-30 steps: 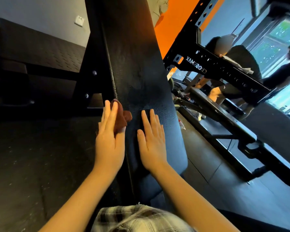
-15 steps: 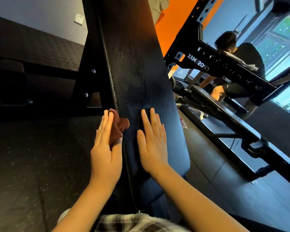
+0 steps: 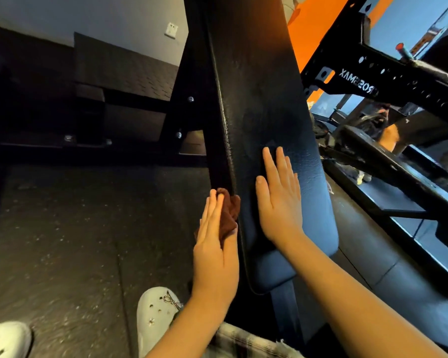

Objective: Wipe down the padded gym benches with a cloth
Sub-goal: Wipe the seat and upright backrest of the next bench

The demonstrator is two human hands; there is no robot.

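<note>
Bench [image 3: 259, 86]: a long black pad. Its long axis runs from lower centre of the frame up to top centre, away from me, with the near rounded end at lower centre. Dark floor [image 3: 75, 241] fills the left half. A black rack [image 3: 373, 81] crosses the upper right and is not in play.

Right hand [image 3: 279, 202]: flat on the top face of the bench at centre frame, fingers straight and together, pointing up the pad. It holds nothing, and I read it as bracing.

Left hand [image 3: 215, 251]: just left of the right hand, on the other side of the pad's left edge. Fingers are straight, palm turned toward the side face, pressing the cloth against it without curling round it.

Cloth [image 3: 229, 213]: a small brown wad at centre frame, sandwiched between the left fingers and the bench's left side. Its top pokes out past the fingertips and touches the edge seam.

Key relation: the cloth sits on the side wall, not on top, and the left hand owns it. Unwiped length, I judge, lies along the axis toward the top of the frame, so the next stroke should run along the edge, up or down the frame. The cloth is only pressed, not gripped, so it could slip out on a fast pass.
</note>
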